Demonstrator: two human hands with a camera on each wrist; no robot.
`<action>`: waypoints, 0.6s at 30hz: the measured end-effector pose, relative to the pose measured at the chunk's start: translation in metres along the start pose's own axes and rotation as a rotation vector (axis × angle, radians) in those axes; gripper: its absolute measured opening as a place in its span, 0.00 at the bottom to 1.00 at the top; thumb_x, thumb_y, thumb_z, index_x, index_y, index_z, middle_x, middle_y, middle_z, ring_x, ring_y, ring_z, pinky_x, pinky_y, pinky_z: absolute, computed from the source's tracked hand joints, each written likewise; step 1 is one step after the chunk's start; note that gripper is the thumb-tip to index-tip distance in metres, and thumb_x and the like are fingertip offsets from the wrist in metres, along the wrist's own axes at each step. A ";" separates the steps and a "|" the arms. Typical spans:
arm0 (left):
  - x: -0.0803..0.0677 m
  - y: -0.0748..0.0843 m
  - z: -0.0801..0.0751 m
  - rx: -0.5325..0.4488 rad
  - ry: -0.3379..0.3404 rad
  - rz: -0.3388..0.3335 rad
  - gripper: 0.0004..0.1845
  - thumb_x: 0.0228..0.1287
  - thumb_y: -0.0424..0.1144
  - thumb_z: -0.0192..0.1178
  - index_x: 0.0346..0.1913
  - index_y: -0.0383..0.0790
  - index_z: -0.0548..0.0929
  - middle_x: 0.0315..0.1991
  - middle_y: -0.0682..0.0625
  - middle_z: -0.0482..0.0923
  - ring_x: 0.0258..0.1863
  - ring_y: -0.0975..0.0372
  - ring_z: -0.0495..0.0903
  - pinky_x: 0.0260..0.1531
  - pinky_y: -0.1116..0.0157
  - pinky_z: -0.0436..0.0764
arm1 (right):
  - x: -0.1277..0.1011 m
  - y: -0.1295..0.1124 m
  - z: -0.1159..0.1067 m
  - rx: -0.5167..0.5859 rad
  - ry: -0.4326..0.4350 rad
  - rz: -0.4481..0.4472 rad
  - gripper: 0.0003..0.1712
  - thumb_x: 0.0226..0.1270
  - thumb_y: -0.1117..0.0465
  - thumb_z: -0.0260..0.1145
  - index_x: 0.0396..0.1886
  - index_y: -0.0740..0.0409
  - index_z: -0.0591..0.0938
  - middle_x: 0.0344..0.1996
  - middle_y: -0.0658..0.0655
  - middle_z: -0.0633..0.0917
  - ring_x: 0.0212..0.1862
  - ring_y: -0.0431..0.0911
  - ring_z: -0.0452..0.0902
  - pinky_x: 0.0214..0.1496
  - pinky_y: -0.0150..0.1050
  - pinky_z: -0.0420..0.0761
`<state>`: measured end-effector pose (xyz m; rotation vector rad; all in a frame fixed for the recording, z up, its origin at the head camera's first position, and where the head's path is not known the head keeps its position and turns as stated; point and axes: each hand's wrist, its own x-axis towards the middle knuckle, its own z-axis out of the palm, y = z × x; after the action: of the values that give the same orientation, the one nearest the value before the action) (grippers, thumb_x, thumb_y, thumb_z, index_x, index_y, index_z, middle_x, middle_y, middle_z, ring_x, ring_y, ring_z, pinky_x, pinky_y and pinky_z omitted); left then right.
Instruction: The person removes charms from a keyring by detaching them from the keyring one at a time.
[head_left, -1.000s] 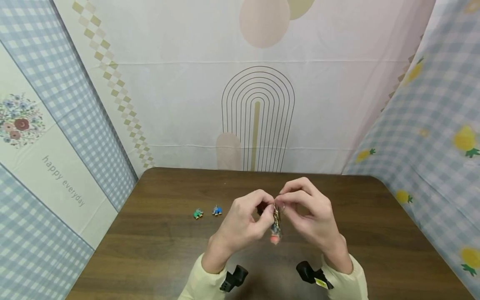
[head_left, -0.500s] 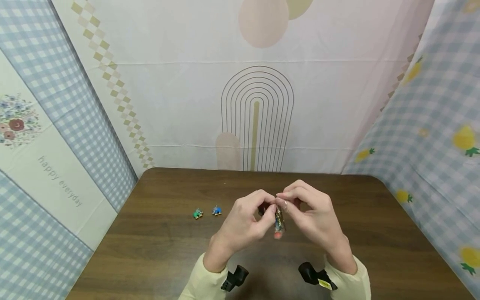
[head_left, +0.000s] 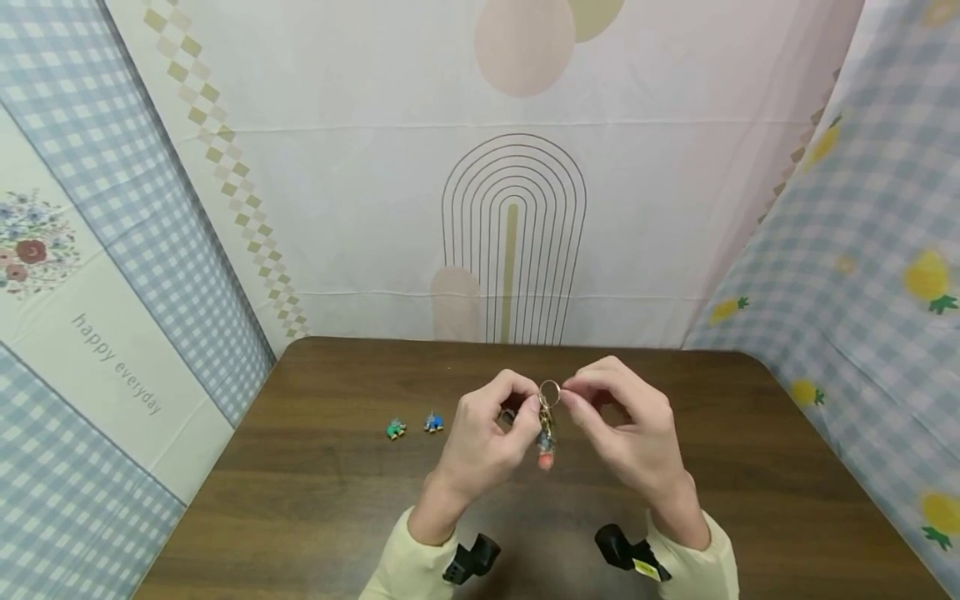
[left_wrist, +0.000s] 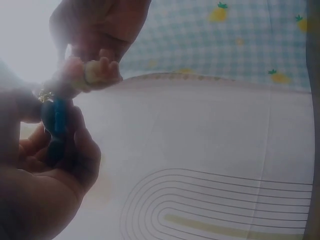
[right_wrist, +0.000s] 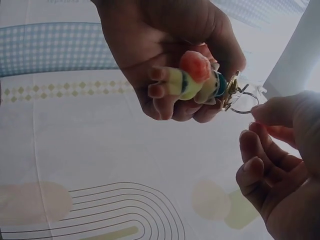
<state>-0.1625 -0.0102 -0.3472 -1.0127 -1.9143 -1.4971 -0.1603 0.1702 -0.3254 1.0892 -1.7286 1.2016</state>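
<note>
Seems the ring (right_wrist: 240,112) at 12 o'clock on the keychain (head_left: 545,442) gripped by left hand (head_left: 487,433) is being worked, pinched by right hand (head_left: 628,425), steadiness needed next.

Two hands (head_left: 480,442) (head_left: 637,433), one metal ring (right_wrist: 243,113), two small trinkets (head_left: 396,428) (head_left: 433,422) on one table (head_left: 337,508), two wrist cameras (head_left: 472,558) (head_left: 615,546)

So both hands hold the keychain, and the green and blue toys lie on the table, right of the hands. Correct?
Wrong side: the head view shows the green toy and blue toy on the table, left of the left hand. That hand and the right hand hold the keychain.
</note>
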 end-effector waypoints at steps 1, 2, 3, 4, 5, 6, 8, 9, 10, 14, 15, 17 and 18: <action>0.000 0.000 0.000 -0.005 0.003 -0.004 0.03 0.68 0.30 0.54 0.37 0.40 0.77 0.25 0.49 0.78 0.24 0.69 0.76 0.22 0.72 0.80 | 0.000 -0.001 0.000 0.011 0.003 -0.001 0.03 0.61 0.71 0.68 0.34 0.67 0.83 0.29 0.57 0.80 0.30 0.35 0.72 0.27 0.26 0.72; 0.000 0.000 0.001 -0.009 0.005 -0.009 0.03 0.68 0.30 0.54 0.37 0.40 0.77 0.25 0.49 0.78 0.24 0.69 0.76 0.22 0.72 0.80 | 0.000 -0.001 0.001 0.020 0.000 -0.003 0.02 0.61 0.72 0.68 0.33 0.67 0.83 0.29 0.56 0.80 0.30 0.35 0.72 0.27 0.26 0.73; -0.001 0.000 0.001 -0.013 0.006 -0.013 0.03 0.68 0.30 0.54 0.37 0.40 0.77 0.25 0.49 0.79 0.24 0.70 0.76 0.22 0.72 0.80 | 0.000 -0.002 0.001 0.032 -0.009 -0.007 0.02 0.61 0.73 0.68 0.33 0.66 0.83 0.28 0.57 0.81 0.30 0.35 0.72 0.27 0.25 0.73; -0.001 0.000 0.001 -0.017 0.005 -0.018 0.03 0.68 0.30 0.54 0.37 0.40 0.77 0.25 0.49 0.79 0.24 0.70 0.76 0.22 0.72 0.80 | 0.000 -0.003 0.002 0.041 -0.021 -0.016 0.01 0.61 0.73 0.67 0.33 0.66 0.83 0.29 0.57 0.81 0.30 0.35 0.72 0.27 0.25 0.72; -0.001 0.000 0.001 -0.019 0.005 -0.024 0.03 0.68 0.30 0.54 0.37 0.40 0.77 0.25 0.49 0.79 0.23 0.70 0.76 0.22 0.73 0.80 | 0.000 -0.003 0.002 0.049 -0.033 -0.025 0.02 0.61 0.73 0.67 0.33 0.66 0.83 0.29 0.57 0.81 0.30 0.35 0.72 0.27 0.25 0.72; -0.001 0.001 0.001 -0.023 0.004 -0.030 0.03 0.69 0.30 0.53 0.37 0.40 0.77 0.25 0.49 0.79 0.23 0.70 0.75 0.22 0.73 0.80 | 0.000 -0.003 0.003 0.059 -0.043 -0.034 0.02 0.62 0.72 0.67 0.34 0.67 0.83 0.30 0.58 0.80 0.30 0.36 0.72 0.27 0.25 0.72; -0.001 0.001 0.001 -0.031 0.001 -0.039 0.03 0.69 0.31 0.53 0.37 0.40 0.77 0.26 0.49 0.79 0.23 0.71 0.75 0.22 0.72 0.80 | 0.001 -0.004 0.004 0.075 -0.059 -0.050 0.02 0.63 0.70 0.67 0.35 0.67 0.83 0.30 0.59 0.80 0.29 0.36 0.71 0.27 0.25 0.71; -0.001 0.001 0.001 -0.035 -0.001 -0.042 0.03 0.69 0.31 0.53 0.38 0.40 0.77 0.26 0.48 0.79 0.23 0.71 0.75 0.22 0.72 0.80 | 0.001 -0.004 0.004 0.085 -0.064 -0.057 0.03 0.64 0.70 0.67 0.35 0.67 0.83 0.31 0.59 0.80 0.29 0.36 0.70 0.26 0.25 0.70; -0.001 0.001 0.001 -0.040 -0.003 -0.044 0.03 0.69 0.31 0.53 0.38 0.40 0.77 0.26 0.48 0.79 0.23 0.71 0.75 0.22 0.72 0.80 | 0.001 -0.004 0.004 0.091 -0.067 -0.064 0.03 0.64 0.69 0.67 0.35 0.67 0.83 0.31 0.59 0.80 0.29 0.36 0.70 0.26 0.25 0.70; -0.002 0.002 0.000 -0.062 -0.015 -0.047 0.03 0.69 0.30 0.53 0.38 0.39 0.77 0.27 0.47 0.79 0.24 0.70 0.75 0.21 0.71 0.80 | 0.001 -0.003 0.004 0.106 -0.071 -0.083 0.04 0.64 0.69 0.68 0.34 0.67 0.83 0.31 0.58 0.80 0.30 0.37 0.70 0.26 0.25 0.69; -0.002 0.002 0.000 -0.066 -0.018 -0.043 0.03 0.69 0.30 0.53 0.38 0.39 0.77 0.27 0.47 0.79 0.24 0.70 0.75 0.21 0.70 0.80 | 0.001 -0.002 0.005 0.111 -0.070 -0.085 0.03 0.63 0.69 0.68 0.34 0.67 0.83 0.30 0.58 0.80 0.30 0.37 0.70 0.26 0.24 0.70; -0.002 0.002 0.001 -0.074 -0.028 -0.034 0.04 0.69 0.29 0.53 0.39 0.38 0.77 0.28 0.47 0.79 0.24 0.70 0.76 0.22 0.70 0.81 | 0.000 -0.002 0.006 0.137 -0.069 -0.070 0.03 0.63 0.70 0.68 0.34 0.67 0.83 0.30 0.59 0.80 0.30 0.37 0.71 0.26 0.25 0.71; -0.002 0.002 0.001 -0.073 -0.032 -0.029 0.04 0.69 0.29 0.53 0.39 0.38 0.77 0.29 0.46 0.80 0.25 0.69 0.77 0.22 0.70 0.81 | -0.001 -0.002 0.006 0.150 -0.069 -0.055 0.02 0.63 0.71 0.67 0.34 0.67 0.82 0.30 0.59 0.80 0.30 0.37 0.72 0.26 0.26 0.72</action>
<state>-0.1601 -0.0097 -0.3477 -1.0500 -1.9167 -1.5863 -0.1591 0.1644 -0.3272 1.2723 -1.6698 1.2893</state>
